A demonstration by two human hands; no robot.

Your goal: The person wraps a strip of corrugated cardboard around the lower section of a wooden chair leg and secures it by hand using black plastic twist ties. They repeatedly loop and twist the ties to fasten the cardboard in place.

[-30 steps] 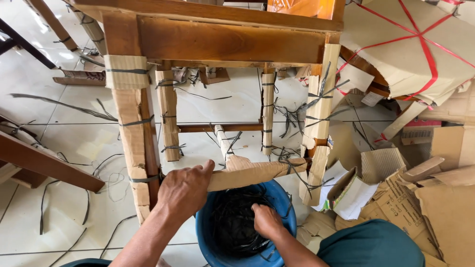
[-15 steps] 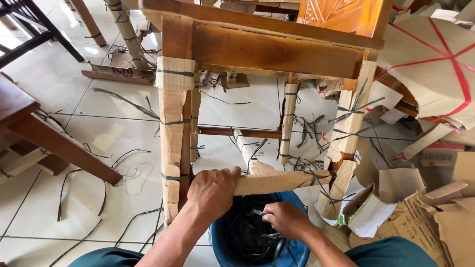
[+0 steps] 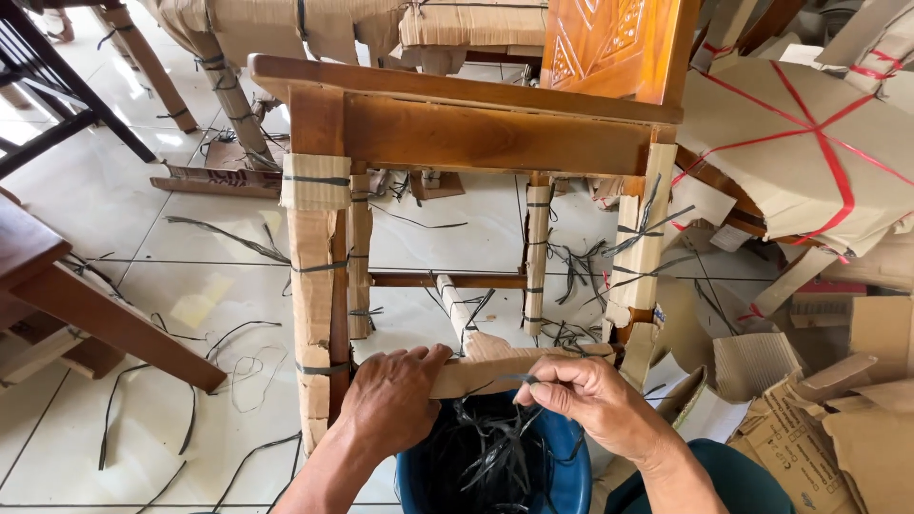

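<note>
Left hand point(image 3: 395, 400) clamps the cardboard-wrapped chair rail point(image 3: 476, 373); right hand point(image 3: 586, 400) pinches a black plastic strap point(image 3: 505, 379), likely light, thin and springy, best held near its end.

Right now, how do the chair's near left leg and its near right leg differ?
The left leg has cardboard running whole from below the seat rail down past the left hand, bound by neat dark straps. The right leg has torn, ragged cardboard, with loose strap ends sticking out and bare wood showing near the bottom. Both are wooden legs of the same chair, wrapped in brown cardboard.
</note>
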